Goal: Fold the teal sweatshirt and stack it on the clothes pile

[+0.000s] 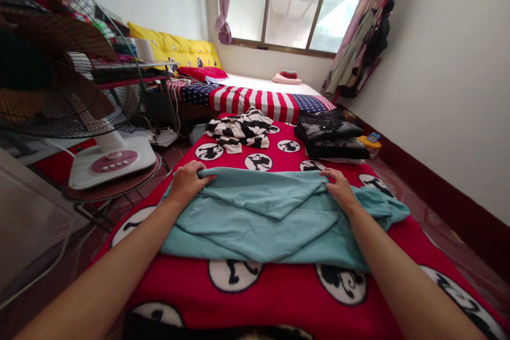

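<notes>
Across the frame's centre, the teal cloth lies on the red blanket, its far edge pinched by the left hand at one end and the right hand at the other, and an uneven pull could skew its loose, creased layers.

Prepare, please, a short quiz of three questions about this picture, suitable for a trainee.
1. True or false: the left hand and the right hand both hold the teal cloth.
2. What lies on the red blanket beyond the teal cloth, on the right side?
3. Fill in the missing word: the fan stands on the ____ side of the picture.

Key:
1. True.
2. The stack of dark folded clothes.
3. Left.
</notes>
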Demonstrator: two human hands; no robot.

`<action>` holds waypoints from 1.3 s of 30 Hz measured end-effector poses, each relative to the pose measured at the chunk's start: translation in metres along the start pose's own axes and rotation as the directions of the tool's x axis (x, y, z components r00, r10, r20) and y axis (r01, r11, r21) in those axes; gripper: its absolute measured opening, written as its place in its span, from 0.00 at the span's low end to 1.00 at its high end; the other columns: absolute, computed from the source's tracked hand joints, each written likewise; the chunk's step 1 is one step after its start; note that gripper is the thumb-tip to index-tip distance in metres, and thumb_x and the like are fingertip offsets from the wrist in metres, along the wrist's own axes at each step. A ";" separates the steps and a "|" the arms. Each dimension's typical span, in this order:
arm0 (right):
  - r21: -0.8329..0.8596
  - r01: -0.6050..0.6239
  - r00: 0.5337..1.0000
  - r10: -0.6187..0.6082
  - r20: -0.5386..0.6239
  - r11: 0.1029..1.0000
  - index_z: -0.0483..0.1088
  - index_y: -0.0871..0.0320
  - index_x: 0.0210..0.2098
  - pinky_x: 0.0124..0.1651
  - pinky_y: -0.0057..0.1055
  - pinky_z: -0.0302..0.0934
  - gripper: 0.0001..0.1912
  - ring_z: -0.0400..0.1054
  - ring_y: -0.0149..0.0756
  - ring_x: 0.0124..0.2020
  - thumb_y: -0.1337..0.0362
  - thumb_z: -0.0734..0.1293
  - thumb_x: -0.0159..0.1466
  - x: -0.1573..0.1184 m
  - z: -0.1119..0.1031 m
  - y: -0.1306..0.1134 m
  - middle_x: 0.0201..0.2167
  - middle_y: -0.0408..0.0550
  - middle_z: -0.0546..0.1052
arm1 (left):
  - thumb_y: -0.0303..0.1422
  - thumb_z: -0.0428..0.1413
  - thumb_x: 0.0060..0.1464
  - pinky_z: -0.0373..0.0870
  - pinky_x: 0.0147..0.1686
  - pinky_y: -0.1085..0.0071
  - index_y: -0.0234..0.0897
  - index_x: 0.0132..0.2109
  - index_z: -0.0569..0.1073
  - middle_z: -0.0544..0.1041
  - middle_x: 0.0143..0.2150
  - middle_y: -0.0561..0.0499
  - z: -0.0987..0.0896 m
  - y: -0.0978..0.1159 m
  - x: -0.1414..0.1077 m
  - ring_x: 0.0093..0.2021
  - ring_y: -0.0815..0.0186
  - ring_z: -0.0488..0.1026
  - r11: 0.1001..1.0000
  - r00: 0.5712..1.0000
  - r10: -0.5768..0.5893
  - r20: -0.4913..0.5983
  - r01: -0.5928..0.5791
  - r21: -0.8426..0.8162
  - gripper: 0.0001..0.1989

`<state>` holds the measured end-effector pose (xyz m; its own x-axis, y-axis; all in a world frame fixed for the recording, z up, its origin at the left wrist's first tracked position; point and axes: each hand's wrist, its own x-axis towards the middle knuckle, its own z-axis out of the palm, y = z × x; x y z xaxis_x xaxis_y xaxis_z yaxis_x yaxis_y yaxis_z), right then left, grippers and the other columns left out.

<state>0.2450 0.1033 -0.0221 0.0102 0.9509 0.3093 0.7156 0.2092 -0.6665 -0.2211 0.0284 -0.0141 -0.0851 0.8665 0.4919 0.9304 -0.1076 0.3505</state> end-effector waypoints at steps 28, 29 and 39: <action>0.197 0.000 0.995 -0.019 0.097 0.980 0.70 0.58 0.38 0.29 0.28 0.55 0.20 0.62 0.32 0.24 0.48 0.62 0.57 0.010 -0.004 -0.023 0.23 0.41 0.71 | 0.55 0.57 0.43 0.65 0.34 0.70 0.38 0.35 0.75 0.78 0.33 0.49 0.000 -0.017 0.004 0.34 0.60 0.74 0.890 0.898 -0.430 -0.100 0.402 -0.217 0.24; 0.163 0.000 0.997 -0.013 0.079 0.987 0.71 0.57 0.39 0.28 0.28 0.54 0.20 0.62 0.32 0.24 0.49 0.61 0.57 0.014 0.001 -0.022 0.22 0.41 0.70 | 0.55 0.58 0.42 0.65 0.33 0.70 0.38 0.35 0.75 0.78 0.32 0.49 0.000 -0.019 0.004 0.34 0.59 0.74 0.880 0.888 -0.452 -0.087 0.429 -0.203 0.24; -0.176 -0.066 0.996 0.055 -0.069 0.982 0.74 0.53 0.32 0.38 0.32 0.57 0.09 0.69 0.40 0.33 0.55 0.69 0.54 0.019 0.038 -0.004 0.27 0.45 0.75 | 0.49 0.56 0.51 0.66 0.41 0.51 0.38 0.49 0.74 0.76 0.45 0.36 -0.021 -0.006 0.001 0.46 0.42 0.71 0.904 0.963 -0.259 -0.080 0.270 0.332 0.24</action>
<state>0.2161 0.1287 -0.0393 0.0979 0.9428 0.3185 0.8248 0.1022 -0.5561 -0.2339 0.0200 0.0014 -0.3511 0.8231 0.4463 0.9361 0.2988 0.1853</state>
